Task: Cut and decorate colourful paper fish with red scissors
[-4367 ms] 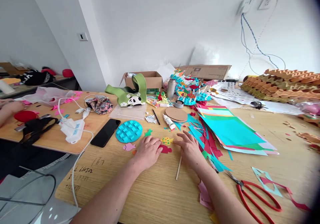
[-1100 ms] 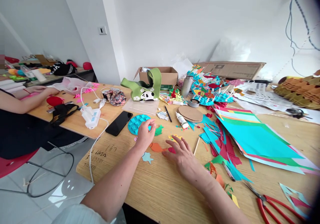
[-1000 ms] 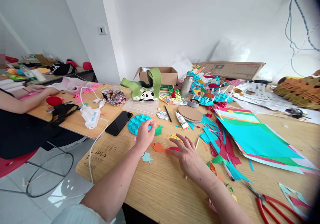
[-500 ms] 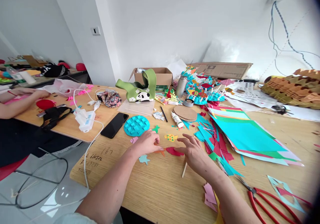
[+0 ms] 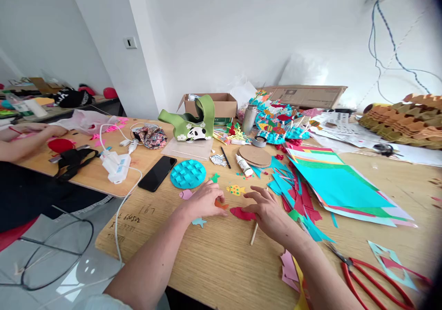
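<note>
See, flat on the desk (image 5: 203,264), a plain red fish (image 5: 239,213) of cut paper, narrowing at the left end and overlapped at the other by the right hand (image 5: 268,209). Just left, find an orange fish (image 5: 221,205), mostly covered by the left hand (image 5: 206,200), showing little but a tail. Note the right grip loosely spread, thumb and fingers apart; see the left grip curled low, but cannot tell about any hold on the orange paper. For open room, look to the wood between the forearms, down to the near edge. Meet tighter space by the stick (image 5: 254,235) under the right hand, the scraps (image 5: 307,199) beyond, and the spotted yellow fish (image 5: 235,190) ahead.
</note>
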